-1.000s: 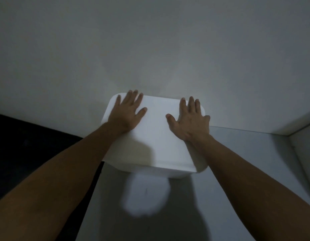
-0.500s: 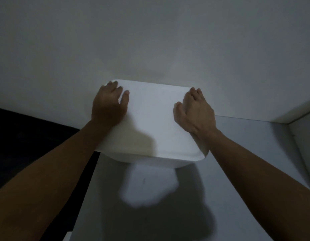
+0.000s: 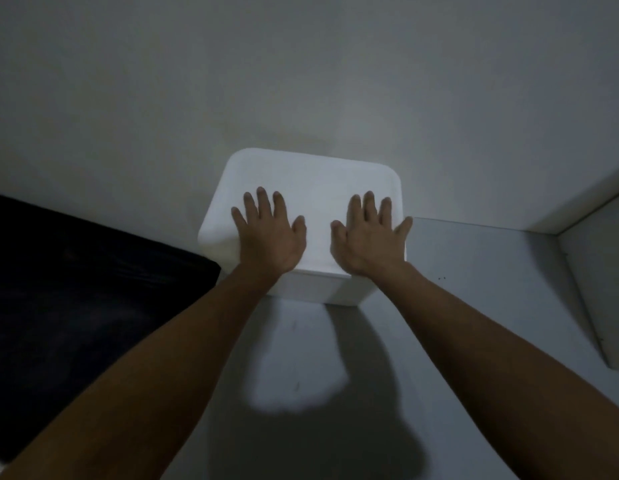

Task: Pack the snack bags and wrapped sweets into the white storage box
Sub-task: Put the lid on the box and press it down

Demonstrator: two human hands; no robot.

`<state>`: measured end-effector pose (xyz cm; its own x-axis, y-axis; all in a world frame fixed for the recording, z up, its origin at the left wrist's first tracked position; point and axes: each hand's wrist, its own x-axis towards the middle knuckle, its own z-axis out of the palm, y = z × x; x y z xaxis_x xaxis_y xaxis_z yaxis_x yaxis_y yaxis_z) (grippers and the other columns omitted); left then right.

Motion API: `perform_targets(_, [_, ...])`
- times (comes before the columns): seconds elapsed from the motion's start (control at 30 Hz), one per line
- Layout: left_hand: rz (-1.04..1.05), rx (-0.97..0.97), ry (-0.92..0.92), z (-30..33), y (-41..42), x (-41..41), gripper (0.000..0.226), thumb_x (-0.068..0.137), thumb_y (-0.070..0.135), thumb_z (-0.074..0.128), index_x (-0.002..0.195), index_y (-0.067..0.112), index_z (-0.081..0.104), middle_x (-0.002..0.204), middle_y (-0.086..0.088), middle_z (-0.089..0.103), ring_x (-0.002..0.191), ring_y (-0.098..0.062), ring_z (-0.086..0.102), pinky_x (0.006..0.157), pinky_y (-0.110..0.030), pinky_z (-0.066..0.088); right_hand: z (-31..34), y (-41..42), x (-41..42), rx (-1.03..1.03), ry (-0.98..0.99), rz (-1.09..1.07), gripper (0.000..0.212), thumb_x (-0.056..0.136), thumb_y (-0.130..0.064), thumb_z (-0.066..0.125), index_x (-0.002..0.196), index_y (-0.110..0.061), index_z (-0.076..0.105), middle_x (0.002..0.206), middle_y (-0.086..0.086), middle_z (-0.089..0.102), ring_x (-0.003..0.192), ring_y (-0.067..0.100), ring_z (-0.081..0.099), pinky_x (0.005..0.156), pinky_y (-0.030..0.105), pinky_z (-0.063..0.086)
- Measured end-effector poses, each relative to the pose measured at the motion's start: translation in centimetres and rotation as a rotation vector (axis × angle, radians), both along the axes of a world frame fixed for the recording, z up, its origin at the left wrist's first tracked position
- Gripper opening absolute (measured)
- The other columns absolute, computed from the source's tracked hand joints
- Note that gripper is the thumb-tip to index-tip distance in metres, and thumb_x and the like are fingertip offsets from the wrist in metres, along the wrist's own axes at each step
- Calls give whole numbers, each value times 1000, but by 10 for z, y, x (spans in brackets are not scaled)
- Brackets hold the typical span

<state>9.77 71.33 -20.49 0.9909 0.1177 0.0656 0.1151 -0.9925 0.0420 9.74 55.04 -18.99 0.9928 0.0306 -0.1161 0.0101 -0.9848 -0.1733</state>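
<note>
Head view shows the white box (image 3: 311, 188) with its lid on, sitting on a grey shelf (image 3: 474, 258) right up against the wall (image 3: 301, 81). Both hands lie flat on the lid near the box's front edge, fingers straight and spread: the left hand (image 3: 268, 235) on the left half, the right hand (image 3: 368, 237) on the right half. A dark cloth (image 3: 76, 289) lies left of the box.

White storage box (image 3: 311, 188), lid on: contents hidden; my left hand (image 3: 268, 237) and right hand (image 3: 368, 240) cover its near lid edge; forearms cut by frame bottom.
</note>
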Motion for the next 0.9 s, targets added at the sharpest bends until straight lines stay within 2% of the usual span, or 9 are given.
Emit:
perform_targets(0.23, [50, -86, -171, -1, -3, -3, 67, 92, 49, 23, 138, 8, 48, 148, -18, 42, 140, -39, 31, 115, -55, 20, -6, 5, -8, -75, -199, -8, 65, 93, -48, 22, 145, -10, 32, 155, 13, 29, 144, 38, 20, 105, 69, 20])
perform_targets(0.37, [-7, -162, -151, 1, 1, -4, 61, 91, 43, 28, 137, 10, 49, 149, -15, 42, 141, -36, 31, 116, -53, 18, -2, 0, -13, 36, -302, -73, 46, 89, -35, 33, 117, -6, 55, 137, 16, 49, 129, 35, 42, 97, 58, 38])
perform_targets(0.43, [-19, -194, -170, 1, 16, -1, 55, 93, 41, 32, 137, 13, 50, 149, -12, 42, 141, -32, 32, 116, -51, 19, 1, -6, -15, 139, -327, -155, 37, 88, -25, 40, 113, -3, 55, 141, 18, 44, 129, 35, 41, 92, 53, 44])
perform_targets(0.53, [186, -166, -193, -2, 58, 3, 53, 97, 41, 38, 139, 10, 45, 150, -16, 38, 142, -36, 26, 114, -54, 12, 4, -14, -14, 270, -290, -293, 39, 92, -18, 46, 128, -4, 44, 150, 17, 32, 132, 36, 35, 93, 50, 44])
perform_targets(0.57, [276, -219, -173, -3, 71, 4, 56, 98, 43, 37, 140, 6, 43, 149, -20, 37, 141, -39, 26, 114, -56, 13, 4, -17, -12, 337, -271, -344, 37, 92, -16, 45, 127, -5, 44, 145, 18, 37, 127, 36, 41, 90, 47, 45])
perform_targets(0.63, [370, -497, -161, -4, 87, 7, 58, 99, 42, 35, 135, -2, 45, 141, -26, 44, 132, -40, 40, 112, -52, 27, 3, -21, -9, 458, -255, -413, 29, 91, -11, 44, 119, -4, 46, 121, 19, 52, 106, 37, 54, 76, 38, 44])
perform_targets(0.73, [337, -756, -227, 0, 87, 7, 45, 100, 33, 40, 117, -4, 61, 117, -25, 62, 108, -39, 58, 95, -41, 46, 6, -27, -9, 579, -253, -475, 26, 90, -6, 39, 115, -4, 48, 93, 16, 57, 88, 36, 57, 68, 32, 36])
perform_targets(0.8, [337, -842, -252, 4, 88, 6, 40, 99, 30, 43, 114, -1, 64, 113, -22, 66, 104, -37, 61, 91, -37, 47, 10, -28, -13, 692, -217, -531, 31, 95, -9, 36, 124, -9, 47, 92, 11, 54, 87, 32, 53, 73, 31, 36])
perform_targets(0.9, [391, -1041, -241, 6, 90, 8, 36, 98, 27, 48, 115, -1, 65, 106, -12, 65, 98, -26, 60, 86, -27, 42, 12, -29, -16, 838, -192, -581, 41, 100, -16, 34, 139, -20, 42, 119, 15, 60, 109, 34, 55, 87, 29, 37])
